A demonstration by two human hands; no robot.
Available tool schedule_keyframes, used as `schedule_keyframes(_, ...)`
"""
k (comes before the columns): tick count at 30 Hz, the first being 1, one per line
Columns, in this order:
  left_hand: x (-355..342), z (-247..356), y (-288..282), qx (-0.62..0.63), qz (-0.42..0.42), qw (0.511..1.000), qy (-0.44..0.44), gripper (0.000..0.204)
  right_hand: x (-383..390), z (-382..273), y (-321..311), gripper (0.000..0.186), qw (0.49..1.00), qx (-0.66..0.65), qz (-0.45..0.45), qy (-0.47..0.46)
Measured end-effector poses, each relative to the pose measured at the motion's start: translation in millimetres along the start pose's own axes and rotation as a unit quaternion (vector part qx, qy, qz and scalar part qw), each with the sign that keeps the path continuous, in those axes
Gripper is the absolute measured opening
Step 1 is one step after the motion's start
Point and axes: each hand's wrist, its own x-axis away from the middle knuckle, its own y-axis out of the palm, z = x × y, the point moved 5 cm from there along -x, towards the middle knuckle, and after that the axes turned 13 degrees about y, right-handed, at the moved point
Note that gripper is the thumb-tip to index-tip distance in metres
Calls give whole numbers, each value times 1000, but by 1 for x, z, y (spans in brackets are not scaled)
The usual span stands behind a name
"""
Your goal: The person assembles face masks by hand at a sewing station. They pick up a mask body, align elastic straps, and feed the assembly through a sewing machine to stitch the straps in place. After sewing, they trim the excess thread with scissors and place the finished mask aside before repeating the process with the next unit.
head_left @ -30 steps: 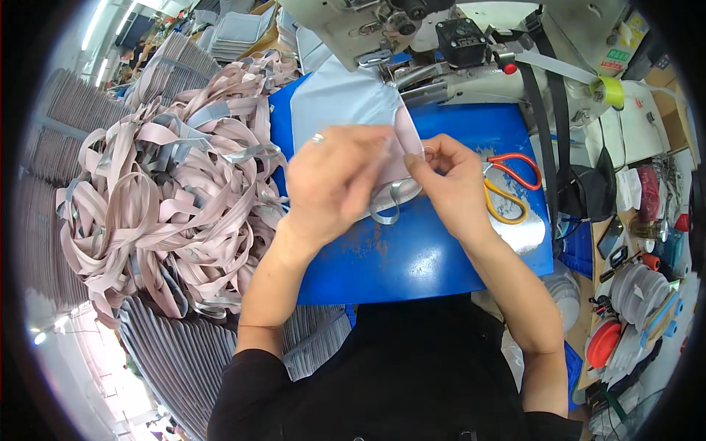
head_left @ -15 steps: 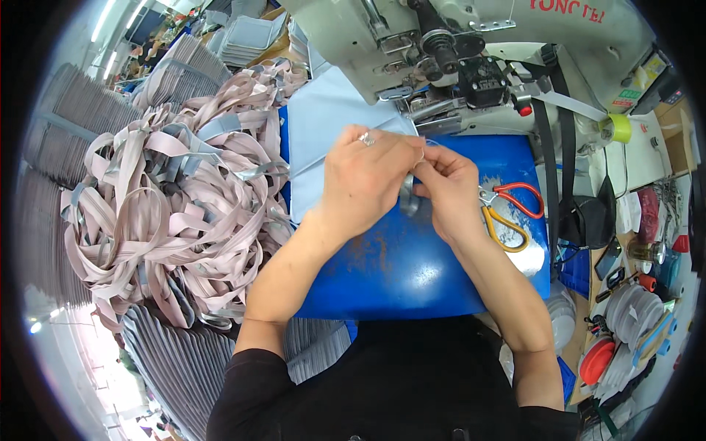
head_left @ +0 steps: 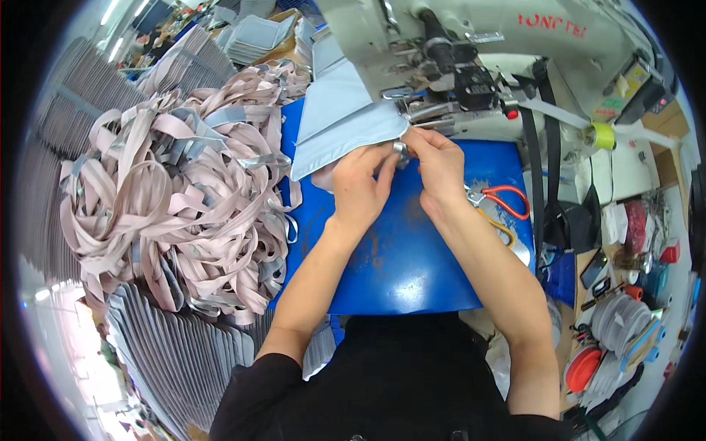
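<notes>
A light blue-grey fabric panel [head_left: 340, 121] with a stitched, curved edge lies on the blue work plate [head_left: 412, 257], its far end beside the sewing machine [head_left: 441, 73]. My left hand [head_left: 360, 184] is closed at the panel's near edge, thumb and fingers around a short grey strip [head_left: 399, 149]. A pink zipper tape [head_left: 322, 179] shows under the panel beside this hand. My right hand [head_left: 441, 165] pinches the panel's right corner near the machine's presser area; its fingertips partly cover the corner.
Snips [head_left: 504, 200] with red and yellow handles lie right of my right hand. A large tangled heap of pink zipper tapes [head_left: 184, 198] fills the left side. Grey panels are stacked [head_left: 169, 353] at the lower left. A cluttered side table [head_left: 588, 264] stands at the right.
My left hand has moved down and turned, dropping below the panel's edge. The panel's near edge has shifted away from me, and pink tape now shows beneath it. My right hand has shifted slightly left.
</notes>
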Motion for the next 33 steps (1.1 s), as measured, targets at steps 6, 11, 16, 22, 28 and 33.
schedule_keyframes(6, -10, -54, 4, 414, 65, 886, -197, 9, -3, 1, -3, 21, 999, 40, 17, -1)
schedule_keyframes(11, -20, -12, -1, 86, -13, 996, -10, 29, -6, 1, -7, 19, 998, 52, 33, 26)
schedule_keyframes(16, -7, -52, 22, 525, 28, 826, -203, 36, -2, 0, -3, 15, 996, 73, 33, 25)
schedule_keyframes(22, -7, -140, 9, 808, 194, 433, -349, 43, -1, -3, -9, 22, 995, 88, 40, 15)
schedule_keyframes(28, 12, -134, 37, 661, 280, 615, -326, 34, 5, -1, -1, 24, 997, 70, 37, 16)
schedule_keyframes(33, 48, -46, -21, -14, -43, 998, -38, 10, 1, 2, 6, 19, 999, 44, 15, 19)
